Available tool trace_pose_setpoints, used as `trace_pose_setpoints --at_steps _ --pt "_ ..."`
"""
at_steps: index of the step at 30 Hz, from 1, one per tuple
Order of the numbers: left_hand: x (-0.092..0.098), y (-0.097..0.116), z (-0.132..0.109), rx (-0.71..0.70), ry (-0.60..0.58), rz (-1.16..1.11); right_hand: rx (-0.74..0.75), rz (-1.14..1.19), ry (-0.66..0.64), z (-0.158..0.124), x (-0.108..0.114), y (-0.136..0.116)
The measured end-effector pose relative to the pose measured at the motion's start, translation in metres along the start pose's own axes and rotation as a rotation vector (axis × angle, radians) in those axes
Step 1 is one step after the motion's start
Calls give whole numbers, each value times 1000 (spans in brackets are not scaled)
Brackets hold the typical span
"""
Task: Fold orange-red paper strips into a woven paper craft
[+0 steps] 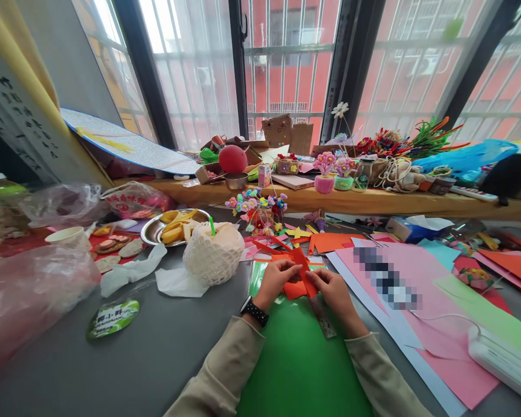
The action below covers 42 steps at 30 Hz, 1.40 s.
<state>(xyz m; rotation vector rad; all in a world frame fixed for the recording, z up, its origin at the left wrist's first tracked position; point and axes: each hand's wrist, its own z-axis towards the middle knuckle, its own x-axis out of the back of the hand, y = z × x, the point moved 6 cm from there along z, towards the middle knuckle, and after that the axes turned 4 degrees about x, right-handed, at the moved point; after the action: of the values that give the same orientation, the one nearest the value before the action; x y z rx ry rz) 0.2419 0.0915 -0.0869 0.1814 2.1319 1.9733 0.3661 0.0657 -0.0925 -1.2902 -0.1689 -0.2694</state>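
My left hand [277,279] pinches the left edge of an orange-red paper strip [301,262] between thumb and fingertips. Across from it, my right hand [333,293] grips the strip's lower right side. Both hands hover over a green mat [301,365]. A narrow, ruler-like strip [322,315] slants down the mat beside my right hand. More orange-red paper [294,291] shows just below and behind the fingers. A dark dotted watch [254,311] is on my left wrist.
Left of the mat stand a net-wrapped coconut [214,255] with a green straw and a metal plate [151,229] of banana peels. Pink paper sheets [455,370] and a white device [499,359] lie on the right. Crocheted flowers [260,208] and a crowded wooden ledge [286,200] are behind.
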Motion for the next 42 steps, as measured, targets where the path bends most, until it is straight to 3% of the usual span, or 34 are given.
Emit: trace_pose_setpoints --at_steps 8,15,21,25,29,31,35,38,42 --pt "5 3 1 -64 47 -27 -7 14 20 1 1 1" --pt "-8 -2 -1 9 -126 65 53 -61 103 -1 8 -4" --pt "-3 1 0 -49 -52 53 64 24 108 -1 6 -7" --pt "-8 -7 1 -8 -144 62 72 27 138 0 9 -5" --pt "-16 -9 -1 -22 -245 140 96 -105 266 -1 20 -4" --pt "-14 -1 -3 -117 -178 233 138 -225 326 -2 25 -7" --pt "-3 32 -16 -558 130 532 318 -412 257 -4 17 -20" --pt "-11 39 -23 -751 152 798 424 -462 183 -5 9 -27" --pt "-18 32 -22 -771 149 1031 479 -482 167 -6 6 -29"
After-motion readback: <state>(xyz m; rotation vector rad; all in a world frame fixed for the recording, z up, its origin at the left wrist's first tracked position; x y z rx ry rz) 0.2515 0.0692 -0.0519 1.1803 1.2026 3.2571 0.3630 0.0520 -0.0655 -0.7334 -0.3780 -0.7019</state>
